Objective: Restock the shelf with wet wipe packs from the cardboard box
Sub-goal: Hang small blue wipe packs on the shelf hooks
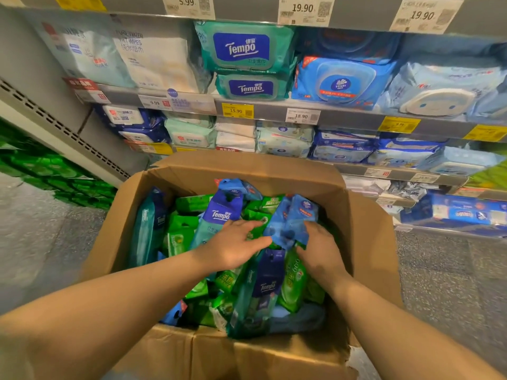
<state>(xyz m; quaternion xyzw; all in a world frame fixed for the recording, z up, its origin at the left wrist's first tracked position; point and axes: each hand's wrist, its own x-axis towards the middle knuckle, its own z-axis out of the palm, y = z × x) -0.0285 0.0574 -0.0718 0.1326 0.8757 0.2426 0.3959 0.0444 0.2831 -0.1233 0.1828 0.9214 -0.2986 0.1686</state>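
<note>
Inside the cardboard box, the right hand is pinching the near end of a blue wipe pack stretching away toward the shelf, while the left hand, fingers spread, is touching its left edge.

I count one cardboard box, two hands inside it, left and right, two stacked Tempo packs on the shelf, and three white price tags along the top rail.
</note>
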